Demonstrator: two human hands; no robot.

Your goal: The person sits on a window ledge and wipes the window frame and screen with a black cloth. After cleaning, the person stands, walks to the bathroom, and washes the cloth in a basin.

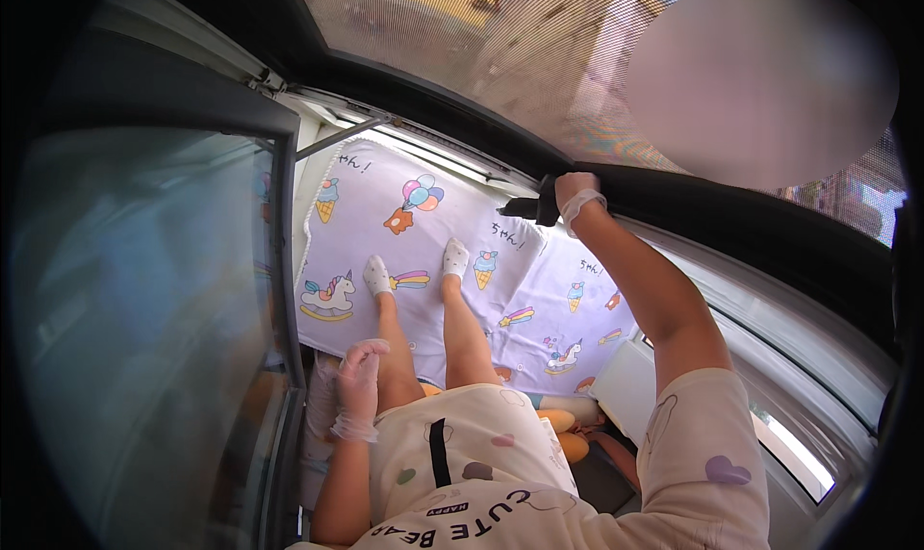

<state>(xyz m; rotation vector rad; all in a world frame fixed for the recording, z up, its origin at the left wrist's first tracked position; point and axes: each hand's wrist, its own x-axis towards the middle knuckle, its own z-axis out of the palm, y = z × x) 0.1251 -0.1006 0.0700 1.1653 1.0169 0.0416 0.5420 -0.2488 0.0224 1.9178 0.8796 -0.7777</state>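
My right hand [580, 198], in a thin clear plastic glove, is raised at the window. Its fingers are closed around a black handle-like piece [548, 202] at the lower edge of the dark screen frame [462, 117]. From that piece a flat dark part juts out to the left. Lower down, my left hand [359, 380] wears a similar glove and hangs beside my thigh with curled fingers. Nothing shows in it, though its palm is partly hidden. Under my socked feet [455, 260] lies a lilac printed mat [426, 319].
An opened window sash [144, 297] with a dark frame stands on the left, held by a metal stay arm [343, 137]. Beyond the mesh screen [462, 23] lies an outdoor view. Yellow plush-looking things [570, 442] sit below, beside a white panel [621, 377].
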